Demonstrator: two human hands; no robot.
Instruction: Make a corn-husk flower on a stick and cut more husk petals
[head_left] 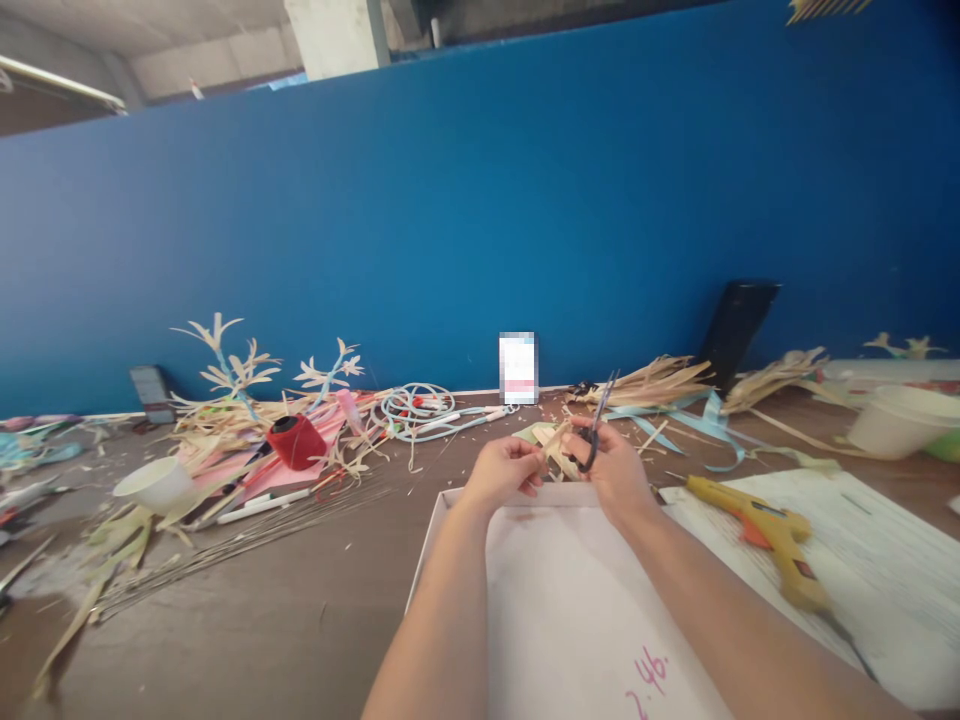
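Note:
My right hand is closed around a pair of dark-handled scissors, whose blades point up and away from me. My left hand is closed in a pinch, its fingertips at a pale dried straw strip that spans the gap between the hands. The exact grip on the strip is partly hidden by the fingers. More pale straw pieces lie on the table just behind. Both hands are above the far edge of a shallow white box, whose white bottom carries pink handwriting.
A yellow glue gun rests on printed paper at right. Straw bundles, blue ribbon and a white bowl lie behind it. Leftward are thin wires, a red spool, a white cup and straw flowers. A blue partition stands behind.

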